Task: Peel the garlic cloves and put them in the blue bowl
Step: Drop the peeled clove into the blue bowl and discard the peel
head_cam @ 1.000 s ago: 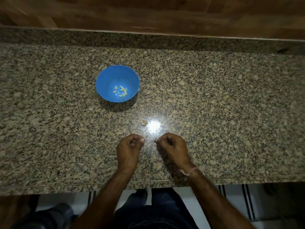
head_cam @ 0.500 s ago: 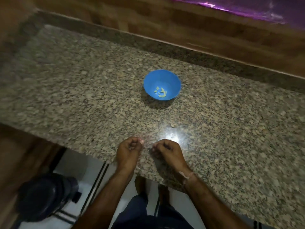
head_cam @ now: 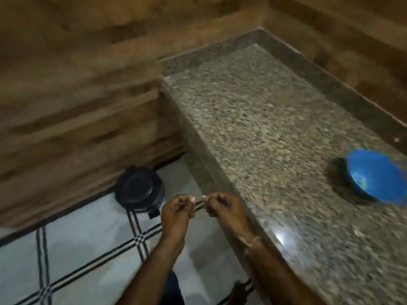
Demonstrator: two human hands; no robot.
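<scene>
The blue bowl (head_cam: 378, 175) sits on the granite counter (head_cam: 264, 128) at the far right, with several pale peeled garlic pieces (head_cam: 361, 183) inside, blurred. My left hand (head_cam: 176, 212) and my right hand (head_cam: 224, 205) are held side by side past the counter's front edge, over the floor. Both have curled fingers with the fingertips pinched together. A small pale scrap that looks like garlic skin shows at each hand's fingertips; blur keeps me from telling more.
A black round bin (head_cam: 139, 190) stands on the white tiled floor (head_cam: 88, 249), just left of and beyond my hands. Brown wood-look walls close the counter's left end and back.
The view has swung left and down, so the bowl now lies at the far right. My hands have left the countertop and now hang over the floor near the bin, still pinched.
</scene>
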